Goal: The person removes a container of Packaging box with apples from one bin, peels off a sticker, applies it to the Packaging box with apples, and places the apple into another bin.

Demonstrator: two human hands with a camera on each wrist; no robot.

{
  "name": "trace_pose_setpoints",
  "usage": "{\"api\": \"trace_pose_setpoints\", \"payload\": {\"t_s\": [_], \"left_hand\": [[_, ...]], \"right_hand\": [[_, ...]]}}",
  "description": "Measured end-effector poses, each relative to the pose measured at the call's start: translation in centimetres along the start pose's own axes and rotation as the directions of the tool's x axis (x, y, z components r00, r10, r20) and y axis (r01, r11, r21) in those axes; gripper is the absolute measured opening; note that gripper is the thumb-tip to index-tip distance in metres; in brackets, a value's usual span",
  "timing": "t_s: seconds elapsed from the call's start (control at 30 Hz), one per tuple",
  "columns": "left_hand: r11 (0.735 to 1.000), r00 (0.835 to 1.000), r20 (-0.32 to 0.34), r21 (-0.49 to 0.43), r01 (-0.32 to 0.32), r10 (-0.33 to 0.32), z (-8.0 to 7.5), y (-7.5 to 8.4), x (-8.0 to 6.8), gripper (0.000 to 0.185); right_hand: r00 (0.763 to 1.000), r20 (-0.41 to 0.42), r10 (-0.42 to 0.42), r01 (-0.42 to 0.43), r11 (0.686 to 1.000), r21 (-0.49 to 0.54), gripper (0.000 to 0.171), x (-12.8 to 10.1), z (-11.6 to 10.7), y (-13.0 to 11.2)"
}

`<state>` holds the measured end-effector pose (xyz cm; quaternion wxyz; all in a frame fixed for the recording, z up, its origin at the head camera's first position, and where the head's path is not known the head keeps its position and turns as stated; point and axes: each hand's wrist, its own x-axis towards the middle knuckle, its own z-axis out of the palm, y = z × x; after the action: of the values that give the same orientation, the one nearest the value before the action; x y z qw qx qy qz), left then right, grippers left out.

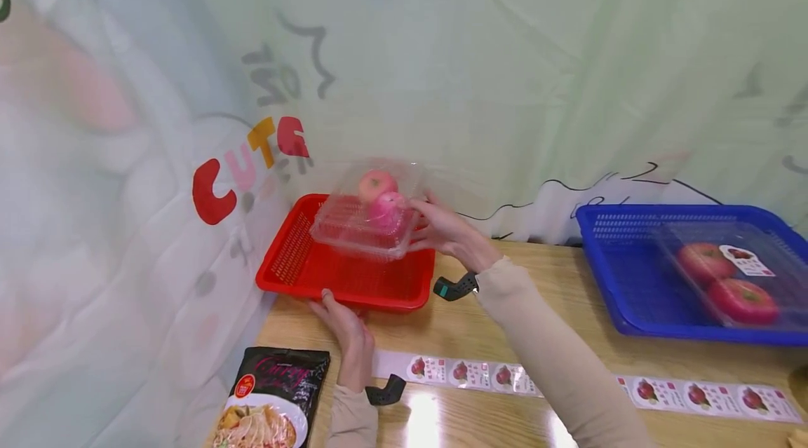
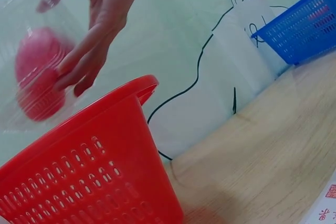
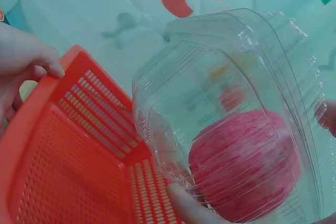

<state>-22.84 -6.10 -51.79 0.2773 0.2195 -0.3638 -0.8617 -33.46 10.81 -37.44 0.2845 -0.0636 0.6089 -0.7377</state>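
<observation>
The right hand [image 1: 445,229] grips an unlabelled apple box [image 1: 369,213] above the red basket [image 1: 341,273], whose rim the left hand [image 1: 347,332] holds; one labelled box [image 1: 726,269] already lies in the blue basket [image 1: 625,287].

The head view looks down across the red basket [image 1: 344,273]; both wrist views sit close beside it, sharing its rim and the clear box [image 3: 231,124].

Over on the right of the wooden bench [image 1: 467,336] there's a blue basket [image 1: 631,273] with a clear pack holding two red apples [image 1: 726,280], sticker on top. A strip of apple stickers [image 1: 694,392] runs along the front edge. A black food pouch [image 1: 271,399] sits at the near left corner. A printed cloth backdrop [image 1: 505,83] hangs behind.
</observation>
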Motion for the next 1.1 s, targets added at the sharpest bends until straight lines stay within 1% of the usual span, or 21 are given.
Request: {"api": "trace_pose_setpoints", "payload": {"t_s": [0.13, 0.2, 0.33, 0.43, 0.53, 0.7, 0.87, 1.1], "left_hand": [[1.000, 1.000, -0.006, 0.006, 0.012, -0.012, 0.0, 0.1, -0.1, 0.069], [1.000, 1.000, -0.007, 0.010, 0.005, -0.005, 0.0, 0.1, 0.0, 0.069], [1.000, 1.000, -0.018, 0.017, -0.009, 0.009, -0.1, 0.0, -0.1, 0.069], [1.000, 1.000, -0.022, 0.012, -0.018, 0.018, -0.2, -0.1, -0.1, 0.069], [1.000, 1.000, -0.021, 0.011, -0.015, 0.015, -0.1, -0.1, -0.2, 0.070], [0.999, 0.999, -0.036, 0.033, -0.005, 0.006, -0.1, 0.0, -0.2, 0.072], [0.999, 0.999, -0.034, 0.043, -0.011, 0.012, -0.1, 0.1, -0.2, 0.072], [0.999, 1.000, -0.025, 0.036, -0.017, 0.018, -0.1, -0.1, -0.4, 0.069]], "right_hand": [[1.000, -0.012, -0.017, 0.017, 1.000, 0.011, 0.082, -1.4, -1.1, -0.3], [0.999, -0.027, -0.026, 0.026, 1.000, -0.002, 0.087, -2.1, -1.5, -0.3], [0.996, -0.084, -0.027, 0.025, 0.999, -0.032, 0.096, -3.4, -2.2, 0.0], [0.993, -0.119, -0.028, 0.023, 0.999, -0.039, 0.098, -4.4, -2.8, 0.3], [0.988, -0.152, -0.035, 0.029, 0.998, -0.047, 0.099, -5.4, -3.5, 0.6], [0.980, -0.192, -0.051, 0.033, 0.995, -0.096, 0.098, -6.7, -4.5, 1.2], [0.979, -0.193, -0.065, 0.047, 0.994, -0.097, 0.096, -7.7, -5.4, 1.9], [0.979, -0.196, -0.060, 0.043, 0.995, -0.088, 0.091, -9.7, -6.5, 3.1]]}}
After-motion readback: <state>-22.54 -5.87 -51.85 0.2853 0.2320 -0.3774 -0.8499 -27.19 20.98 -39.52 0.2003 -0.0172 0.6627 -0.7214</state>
